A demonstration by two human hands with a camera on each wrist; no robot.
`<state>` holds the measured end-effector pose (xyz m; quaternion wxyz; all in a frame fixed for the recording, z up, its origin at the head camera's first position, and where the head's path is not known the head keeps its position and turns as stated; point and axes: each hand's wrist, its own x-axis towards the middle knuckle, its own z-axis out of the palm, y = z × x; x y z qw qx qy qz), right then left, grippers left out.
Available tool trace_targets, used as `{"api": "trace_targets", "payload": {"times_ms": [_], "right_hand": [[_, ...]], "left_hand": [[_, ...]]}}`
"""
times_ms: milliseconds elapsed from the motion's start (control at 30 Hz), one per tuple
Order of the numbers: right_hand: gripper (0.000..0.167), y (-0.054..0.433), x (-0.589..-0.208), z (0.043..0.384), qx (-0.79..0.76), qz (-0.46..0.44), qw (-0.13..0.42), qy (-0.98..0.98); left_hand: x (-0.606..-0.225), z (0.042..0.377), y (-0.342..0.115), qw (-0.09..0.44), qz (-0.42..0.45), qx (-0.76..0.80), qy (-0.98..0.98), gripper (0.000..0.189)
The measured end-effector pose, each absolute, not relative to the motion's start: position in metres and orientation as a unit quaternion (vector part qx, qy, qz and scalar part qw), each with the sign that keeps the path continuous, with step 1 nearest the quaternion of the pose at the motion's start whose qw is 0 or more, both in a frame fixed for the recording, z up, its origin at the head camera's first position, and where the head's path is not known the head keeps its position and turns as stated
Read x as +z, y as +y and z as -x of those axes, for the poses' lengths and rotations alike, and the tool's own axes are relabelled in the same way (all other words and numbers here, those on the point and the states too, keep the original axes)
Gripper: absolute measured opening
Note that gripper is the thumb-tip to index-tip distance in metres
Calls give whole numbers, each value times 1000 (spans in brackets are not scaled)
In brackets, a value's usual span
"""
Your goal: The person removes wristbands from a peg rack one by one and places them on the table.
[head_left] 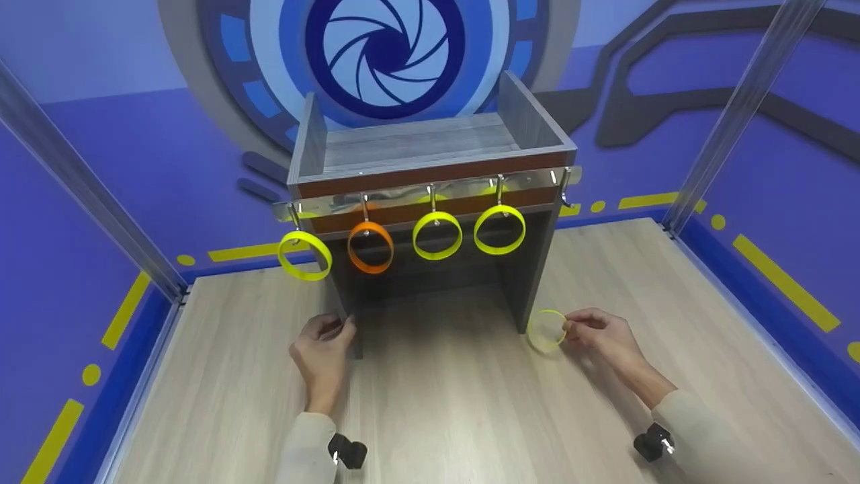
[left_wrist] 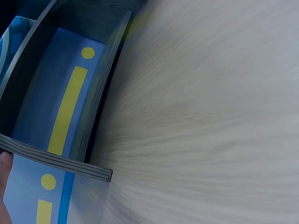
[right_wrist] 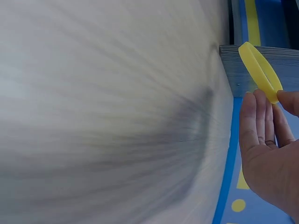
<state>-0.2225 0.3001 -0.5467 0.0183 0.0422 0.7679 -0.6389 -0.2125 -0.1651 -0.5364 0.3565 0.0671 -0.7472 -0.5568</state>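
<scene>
In the head view my right hand pinches a thin yellow ring by its rim, just outside the shelf's right side panel. The right wrist view shows the yellow ring between thumb and fingertips, above the tabletop. My left hand holds the front edge of the grey wooden shelf's left side panel, low down. Only one digit shows beside that panel in the left wrist view. On the shelf's hook rail hang an orange ring and three yellow rings; the rightmost hook is bare.
The grey shelf stands on a light wood tabletop, open beneath with a tray-like top. Blue and purple printed walls enclose the table at the back and sides, with clear posts in the corners.
</scene>
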Motion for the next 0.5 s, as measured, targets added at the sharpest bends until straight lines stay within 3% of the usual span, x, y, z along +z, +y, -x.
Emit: {"api": "trace_targets", "payload": {"times_ms": [500], "right_hand": [[28,300,-559,226,-642,-44,31,765]], "left_hand": [[-536,212,-165,355,-72,-552,-751,14]]}}
